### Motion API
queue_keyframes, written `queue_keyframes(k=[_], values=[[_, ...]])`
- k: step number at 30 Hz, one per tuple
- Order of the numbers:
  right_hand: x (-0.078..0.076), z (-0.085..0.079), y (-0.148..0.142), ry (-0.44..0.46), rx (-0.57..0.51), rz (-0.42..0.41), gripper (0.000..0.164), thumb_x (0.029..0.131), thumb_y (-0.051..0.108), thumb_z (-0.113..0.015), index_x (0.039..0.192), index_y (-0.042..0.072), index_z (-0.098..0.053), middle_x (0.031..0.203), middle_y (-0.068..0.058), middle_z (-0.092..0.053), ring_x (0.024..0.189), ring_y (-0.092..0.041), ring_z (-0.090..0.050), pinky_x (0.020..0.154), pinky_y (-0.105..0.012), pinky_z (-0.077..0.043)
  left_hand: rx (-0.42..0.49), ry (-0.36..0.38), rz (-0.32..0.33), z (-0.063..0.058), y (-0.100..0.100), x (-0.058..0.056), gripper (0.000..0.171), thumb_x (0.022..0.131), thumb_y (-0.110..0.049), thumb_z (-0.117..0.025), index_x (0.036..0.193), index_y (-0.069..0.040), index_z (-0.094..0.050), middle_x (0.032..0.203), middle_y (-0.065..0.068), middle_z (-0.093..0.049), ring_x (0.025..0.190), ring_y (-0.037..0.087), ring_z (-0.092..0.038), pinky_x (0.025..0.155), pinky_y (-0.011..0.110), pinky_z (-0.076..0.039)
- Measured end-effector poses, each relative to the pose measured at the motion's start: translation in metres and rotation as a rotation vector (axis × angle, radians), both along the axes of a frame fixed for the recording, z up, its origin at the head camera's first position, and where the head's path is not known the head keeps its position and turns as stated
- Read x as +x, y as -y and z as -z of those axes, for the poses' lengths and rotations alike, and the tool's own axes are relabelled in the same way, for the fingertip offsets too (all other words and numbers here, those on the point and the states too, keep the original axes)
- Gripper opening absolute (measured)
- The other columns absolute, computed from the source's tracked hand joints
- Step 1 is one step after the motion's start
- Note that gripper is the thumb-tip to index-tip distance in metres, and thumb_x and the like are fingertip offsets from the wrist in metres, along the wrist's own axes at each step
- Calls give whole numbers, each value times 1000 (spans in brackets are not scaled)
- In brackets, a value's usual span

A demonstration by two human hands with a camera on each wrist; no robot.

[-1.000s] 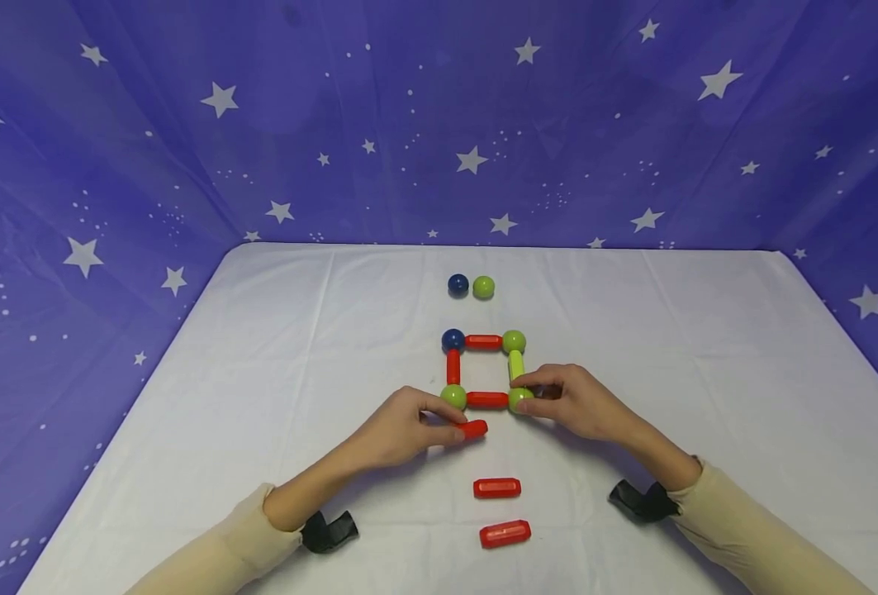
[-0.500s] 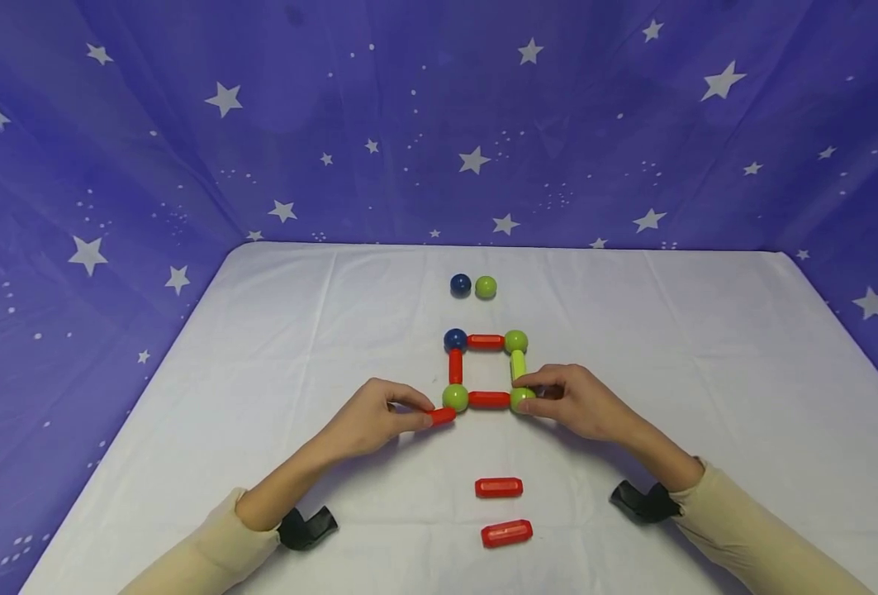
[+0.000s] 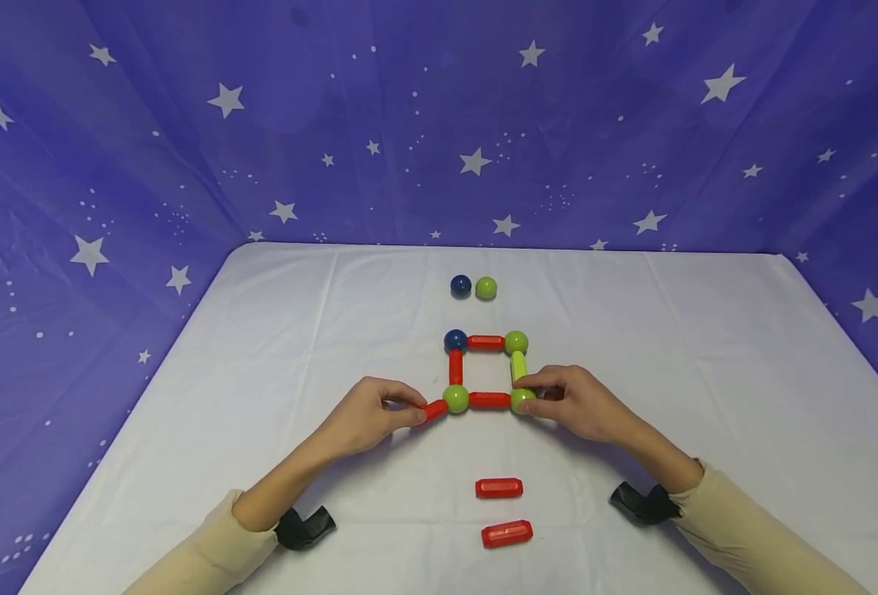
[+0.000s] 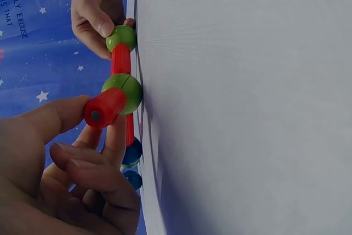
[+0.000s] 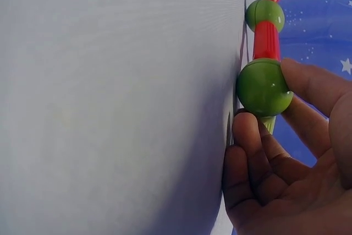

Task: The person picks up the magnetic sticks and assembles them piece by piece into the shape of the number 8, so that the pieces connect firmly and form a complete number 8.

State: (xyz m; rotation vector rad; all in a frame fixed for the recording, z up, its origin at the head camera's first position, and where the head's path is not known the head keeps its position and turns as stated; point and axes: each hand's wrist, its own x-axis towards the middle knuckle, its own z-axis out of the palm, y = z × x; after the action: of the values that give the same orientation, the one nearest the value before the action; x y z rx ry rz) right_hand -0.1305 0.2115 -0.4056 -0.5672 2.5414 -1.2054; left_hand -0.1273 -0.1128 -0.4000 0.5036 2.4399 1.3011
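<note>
On the white cloth lies a square of magnetic rods and balls. Its corners are a blue ball point(image 3: 456, 340), a far right green ball point(image 3: 516, 342), a near left green ball point(image 3: 456, 399) and a near right green ball point(image 5: 265, 87). Three sides are red rods; the right side is a lime rod point(image 3: 519, 364). My left hand point(image 3: 367, 417) pinches another red magnetic rod point(image 4: 104, 108) between thumb and fingers, its far end against the near left green ball. With thumb and fingers, my right hand point(image 3: 576, 401) grips the near right green ball, partly covering it.
Two loose red rods, one point(image 3: 499, 487) behind the other point(image 3: 507, 534), lie near the front. Behind the square sit a loose blue ball point(image 3: 461, 287) and a loose green ball point(image 3: 486, 287). A purple starry curtain point(image 3: 379, 124) surrounds the table's back and sides.
My left hand has carried the red rod leftward from in front of the square, and its end now meets the near left green ball. My right hand has stayed at its ball.
</note>
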Motion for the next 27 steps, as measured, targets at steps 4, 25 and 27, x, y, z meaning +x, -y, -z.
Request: queue_keyframes(k=[4, 25, 27], values=[[0, 1, 0, -3, 3, 2, 29, 88, 20, -76, 115, 10, -74, 87, 2, -61, 76, -20, -52, 62, -26, -43, 9, 9, 12, 2, 1, -1, 13, 88, -16, -72, 99, -11, -76, 99, 1, -69, 66, 15, -54, 57, 27, -45], [-1, 0, 1, -17, 18, 10, 29, 88, 19, -75, 115, 10, -74, 86, 3, -61, 76, -20, -53, 63, -27, -44, 93, 158, 136, 2, -15, 5, 28, 91, -20, -73, 116, -10, -68, 88, -2, -72, 53, 17, -53, 49, 27, -43], [-1, 0, 1, -18, 17, 11, 29, 88, 19, -76, 115, 10, -74, 86, 3, -61, 76, -20, -53, 63, -27, -44, 99, 174, 145, 3, -18, 5, 29, 91, -19, -73, 117, -10, -67, 88, -1, -72, 47, 16, -50, 46, 27, -42]])
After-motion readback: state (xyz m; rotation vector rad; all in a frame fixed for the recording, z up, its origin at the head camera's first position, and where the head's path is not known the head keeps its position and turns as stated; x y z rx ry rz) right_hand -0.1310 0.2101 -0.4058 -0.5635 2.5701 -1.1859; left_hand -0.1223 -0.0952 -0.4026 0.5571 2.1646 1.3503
